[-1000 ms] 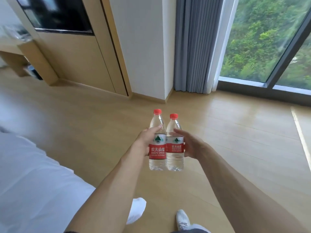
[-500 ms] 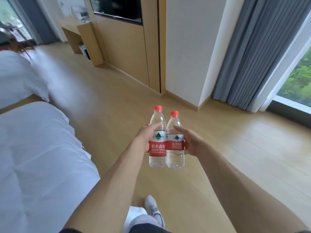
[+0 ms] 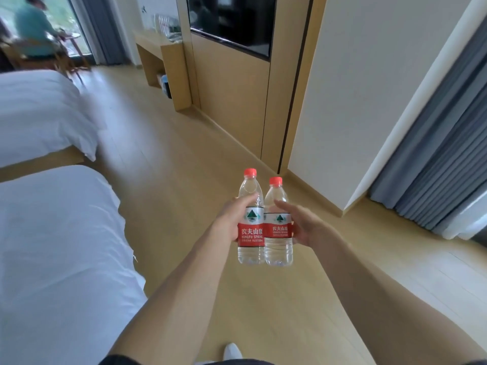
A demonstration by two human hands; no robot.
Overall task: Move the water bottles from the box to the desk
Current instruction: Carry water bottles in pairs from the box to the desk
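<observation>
Now turned toward the desk, far ahead past the beds. Left hand and right hand each with grip wrapped round an upright bottle, touching mid-air. Carry under way; desk well apart.

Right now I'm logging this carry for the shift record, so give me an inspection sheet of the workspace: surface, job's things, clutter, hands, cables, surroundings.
Surface: wooden desk far ahead against the wall; some blurred items stand on its top.
Job's things: left water bottle and right water bottle, both upright, red-capped, side by side in the air over the floor. No box seen.
Clutter: small items under the desk, too blurred to name.
Hands: left hand grips the left water bottle; right hand grips the right water bottle, fingers wrapped behind the label.
Cables: nothing seen.
Surroundings: two white beds on the left, dark wall screen, grey curtain, a seated person far back.
</observation>
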